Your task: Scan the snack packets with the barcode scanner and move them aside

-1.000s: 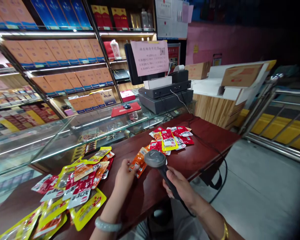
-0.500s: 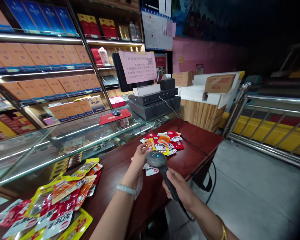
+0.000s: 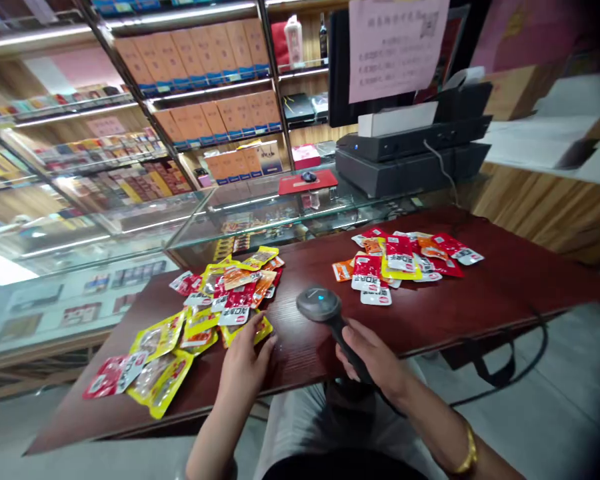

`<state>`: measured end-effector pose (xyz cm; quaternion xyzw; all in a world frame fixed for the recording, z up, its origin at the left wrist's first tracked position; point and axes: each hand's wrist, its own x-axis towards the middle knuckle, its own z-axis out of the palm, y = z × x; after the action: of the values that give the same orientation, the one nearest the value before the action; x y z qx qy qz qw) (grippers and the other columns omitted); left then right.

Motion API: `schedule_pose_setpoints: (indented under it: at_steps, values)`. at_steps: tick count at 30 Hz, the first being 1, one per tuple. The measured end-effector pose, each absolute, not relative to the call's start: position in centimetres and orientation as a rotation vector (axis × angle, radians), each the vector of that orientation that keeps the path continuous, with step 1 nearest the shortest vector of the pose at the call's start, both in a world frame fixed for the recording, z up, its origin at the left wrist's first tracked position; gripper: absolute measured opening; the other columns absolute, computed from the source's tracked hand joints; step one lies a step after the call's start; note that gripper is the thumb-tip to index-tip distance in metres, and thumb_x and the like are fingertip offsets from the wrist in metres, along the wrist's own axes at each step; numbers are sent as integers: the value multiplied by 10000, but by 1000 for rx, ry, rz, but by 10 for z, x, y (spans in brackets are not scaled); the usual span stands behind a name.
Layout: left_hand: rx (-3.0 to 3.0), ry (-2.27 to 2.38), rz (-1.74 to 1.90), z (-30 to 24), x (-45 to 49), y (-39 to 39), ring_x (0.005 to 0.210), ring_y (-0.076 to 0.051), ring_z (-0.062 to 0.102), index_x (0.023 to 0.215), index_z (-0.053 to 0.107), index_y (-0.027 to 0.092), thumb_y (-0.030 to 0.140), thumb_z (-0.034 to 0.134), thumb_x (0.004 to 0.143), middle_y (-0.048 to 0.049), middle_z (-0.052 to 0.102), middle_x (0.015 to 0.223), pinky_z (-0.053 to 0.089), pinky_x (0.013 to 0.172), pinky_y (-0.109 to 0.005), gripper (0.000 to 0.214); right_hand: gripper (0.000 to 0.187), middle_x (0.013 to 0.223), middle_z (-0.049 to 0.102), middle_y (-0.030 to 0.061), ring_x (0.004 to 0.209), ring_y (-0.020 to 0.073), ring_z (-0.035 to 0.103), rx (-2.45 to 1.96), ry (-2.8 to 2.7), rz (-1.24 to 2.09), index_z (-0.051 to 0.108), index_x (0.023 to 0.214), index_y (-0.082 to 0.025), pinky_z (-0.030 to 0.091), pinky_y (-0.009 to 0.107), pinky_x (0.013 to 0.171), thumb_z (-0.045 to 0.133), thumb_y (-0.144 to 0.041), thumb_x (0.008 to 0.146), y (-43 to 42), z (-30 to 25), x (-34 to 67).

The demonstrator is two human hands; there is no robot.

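Observation:
My right hand (image 3: 375, 357) is wrapped round the handle of a dark barcode scanner (image 3: 319, 306), whose head with a blue light hovers over the red-brown table (image 3: 310, 347). My left hand (image 3: 245, 363) lies on the table with fingers stretched out, its tips touching a yellow packet at the near edge of the left pile of snack packets (image 3: 205, 313). A second pile of red, orange and yellow packets (image 3: 400, 263) lies farther right, beyond the scanner.
A glass display counter (image 3: 190, 220) runs behind the table, with shelves of boxed goods (image 3: 205, 73) behind it. A cash register with a monitor and pink notice (image 3: 405, 140) stands at the back right. A black cable (image 3: 525, 373) hangs off the table's right side.
My left hand let go of the packet it put on the right pile and came back to the left pile. The view swung left and down; the scanner stayed in my right hand.

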<state>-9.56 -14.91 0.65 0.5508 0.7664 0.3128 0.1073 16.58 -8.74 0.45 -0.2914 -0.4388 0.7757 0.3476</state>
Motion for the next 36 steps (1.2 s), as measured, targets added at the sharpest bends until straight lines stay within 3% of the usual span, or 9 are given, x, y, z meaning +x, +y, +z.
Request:
schedule_pose_setpoints:
  at_steps: [3, 6, 8, 11, 18, 23, 26, 29, 36]
  values:
    - [1619, 2521, 843, 11, -115, -172, 1169, -305, 637, 1203, 594, 208, 497, 534, 881, -129, 702, 1229, 473, 1022, -450, 437, 526, 563, 491, -76, 421, 72, 370, -677, -1232, 2105, 605, 1045, -200, 312, 190, 421, 661, -682, 843, -93, 7, 135]
    - [1555, 2872, 492, 17, -128, -185, 1044, -355, 652, 1020, 596, 181, 586, 468, 903, -168, 718, 1022, 470, 935, -471, 441, 569, 560, 493, -79, 420, 70, 377, -668, -1266, 2166, 621, 1144, -196, 317, 183, 426, 664, -678, 844, -99, 7, 113]
    - [1548, 2915, 242, 20, -133, -186, 1003, -367, 656, 933, 595, 189, 636, 448, 902, -169, 719, 959, 462, 897, -462, 471, 585, 566, 499, -79, 416, 67, 384, -679, -1265, 2186, 615, 1187, -198, 319, 177, 419, 659, -674, 851, -101, 5, 105]
    - [1574, 2831, 165, 21, -137, -179, 1009, -350, 661, 867, 610, 209, 638, 463, 898, -148, 733, 967, 448, 875, -425, 454, 594, 565, 500, -78, 418, 67, 387, -699, -1265, 2192, 612, 1211, -197, 326, 172, 417, 653, -673, 857, -103, 2, 100]
    - [1361, 2478, 706, 20, -143, -177, 675, -197, 587, 650, 499, 230, 584, 541, 839, -19, 615, 664, 379, 622, -291, 403, 573, 582, 506, -67, 432, 61, 388, -728, -1280, 2190, 628, 1199, -191, 330, 170, 435, 652, -659, 868, -103, 1, 109]
    - [884, 2037, 1277, 20, -131, -201, 441, -90, 408, 686, 428, 228, 608, 660, 752, 79, 465, 519, 270, 460, -212, 451, 582, 603, 506, -66, 434, 60, 391, -735, -1268, 2193, 621, 1222, -190, 338, 173, 431, 647, -656, 874, -103, -1, 121]
    - [596, 1868, 1489, 25, -125, -211, 393, -79, 439, 730, 414, 233, 555, 742, 702, 97, 488, 517, 257, 399, -178, 460, 570, 615, 515, -62, 445, 63, 405, -736, -1245, 2195, 609, 1243, -194, 334, 170, 427, 643, -638, 888, -103, -2, 126]
    - [487, 1862, 1659, 31, -131, -218, 418, -80, 511, 740, 419, 225, 495, 822, 632, 107, 504, 543, 356, 410, -166, 497, 579, 605, 509, -65, 441, 62, 401, -736, -1231, 2201, 603, 1242, -188, 320, 166, 420, 650, -640, 882, -103, -1, 128]
    - [702, 1942, 1771, 40, -129, -212, 364, -48, 413, 720, 424, 216, 485, 733, 784, 109, 452, 462, 296, 379, -136, 414, 591, 606, 509, -63, 435, 59, 397, -718, -1198, 2184, 592, 1200, -179, 310, 170, 418, 657, -661, 864, -101, 3, 136]
